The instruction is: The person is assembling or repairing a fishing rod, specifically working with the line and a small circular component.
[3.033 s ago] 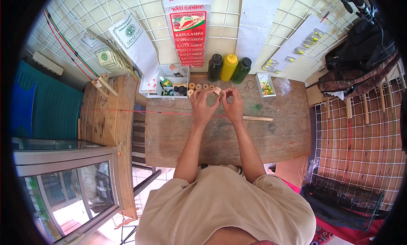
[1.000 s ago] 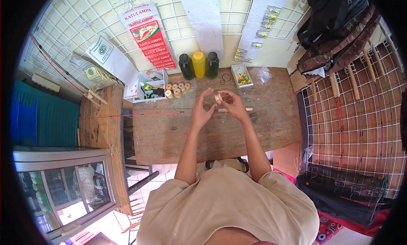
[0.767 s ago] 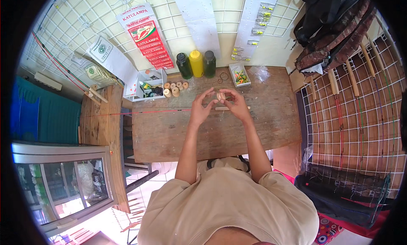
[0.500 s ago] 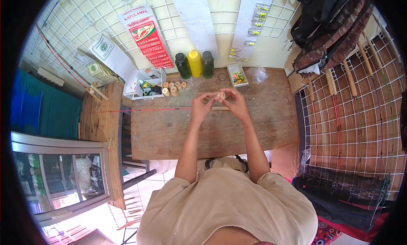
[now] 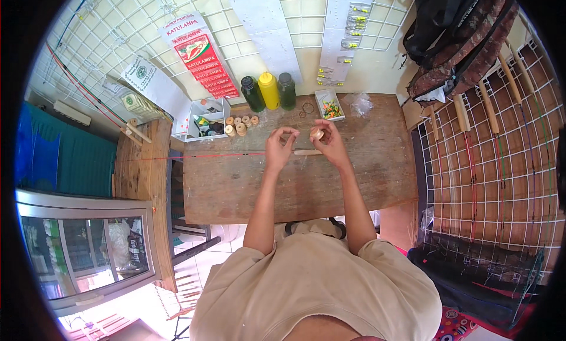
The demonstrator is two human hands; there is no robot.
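Note:
Over the wooden table, my right hand (image 5: 330, 145) is closed round a small wooden spool (image 5: 318, 133), fingers at its rim. Just to the left, my left hand (image 5: 282, 146) has thumb and fingers brought together in a pinch. Whatever is in that pinch, perhaps a thin line, is too fine to make out. Beneath both hands lies a thin red fishing rod (image 5: 227, 155), its pale wooden handle (image 5: 308, 153) showing below the spool. Several similar wooden spools (image 5: 240, 130) stand grouped farther left.
Along the back stand three bottles, the middle one yellow (image 5: 269, 90). A white box of small coloured pieces (image 5: 330, 105) and a clear plastic bag (image 5: 358, 105) lie at back right. At back left sits a white divided box (image 5: 207, 118). Rods hang on the right grid (image 5: 489, 164).
My hands have moved apart from their meeting point. The right hand has shifted slightly right with the spool, while the left has come off it.

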